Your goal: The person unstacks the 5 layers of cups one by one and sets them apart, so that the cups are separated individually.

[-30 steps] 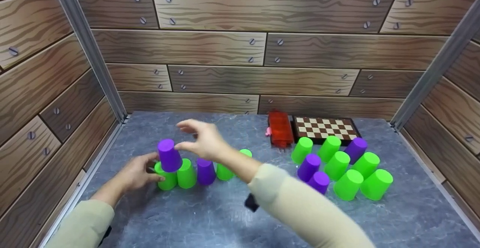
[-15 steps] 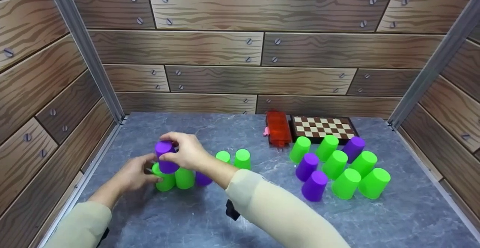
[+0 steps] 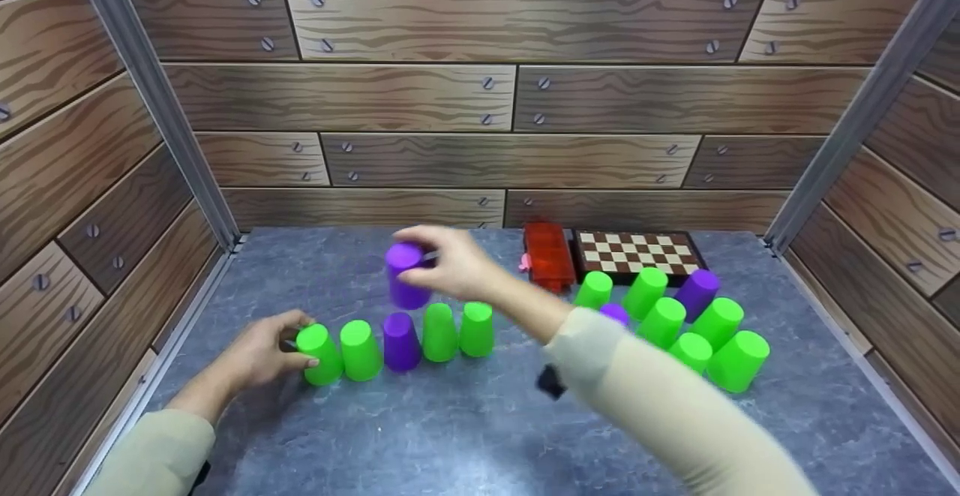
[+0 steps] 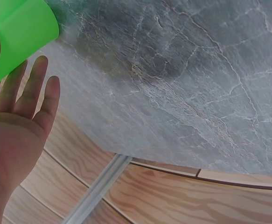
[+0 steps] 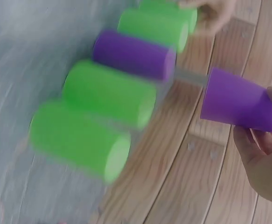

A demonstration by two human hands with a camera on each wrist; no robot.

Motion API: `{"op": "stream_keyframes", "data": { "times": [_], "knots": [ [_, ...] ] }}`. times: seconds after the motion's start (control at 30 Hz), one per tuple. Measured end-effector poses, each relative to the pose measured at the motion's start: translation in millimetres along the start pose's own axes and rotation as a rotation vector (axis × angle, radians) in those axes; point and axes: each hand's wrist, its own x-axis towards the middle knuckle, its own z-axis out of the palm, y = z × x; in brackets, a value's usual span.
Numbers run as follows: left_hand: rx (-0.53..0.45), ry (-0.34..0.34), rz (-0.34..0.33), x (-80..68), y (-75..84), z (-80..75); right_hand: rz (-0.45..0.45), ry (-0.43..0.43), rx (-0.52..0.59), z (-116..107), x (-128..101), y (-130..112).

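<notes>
right hand [image 3: 454, 267] pinching a purple cup [image 3: 406, 276] above the row of cups [image 3: 401, 340], left hand [image 3: 262, 350] fingers relaxed, touching the end green cup [image 3: 319, 353], grey tabletop [image 3: 450, 436], no readable writing

Head view high over the table [image 3: 480, 421]; wrist views close, sharing cups [image 3: 401, 340].

The cups, like the purple cup [image 3: 406, 277] and green cup [image 3: 318, 344], look like smooth matt plastic. Tabletop [image 3: 420, 436] has a grey marbled stone look, walls [image 3: 420, 98] are printed wood grain, corner posts [image 3: 150, 98] brushed metal, and the red case [image 3: 547, 254] is glossy, translucent plastic.
</notes>
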Motion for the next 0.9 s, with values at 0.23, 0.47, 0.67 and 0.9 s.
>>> {"op": "stream_keyframes", "data": {
  "times": [0.23,0.47,0.67,0.9],
  "knots": [
    [-0.004,-0.001,-0.002,0.5,0.8,-0.4,0.080,0.024,-0.045,-63.5,-29.5,37.4],
    [0.000,-0.009,0.007,-0.2,0.0,1.3,0.148,0.060,-0.112,-101.9,-63.4,81.9],
    [-0.009,-0.011,-0.012,-0.6,-1.1,2.1,0.210,0.037,-0.117,-115.8,-86.6,111.0],
    [-0.006,-0.006,-0.007,0.8,0.3,1.1,0.263,0.004,-0.123,-117.1,-99.1,130.7]
  ]
}}
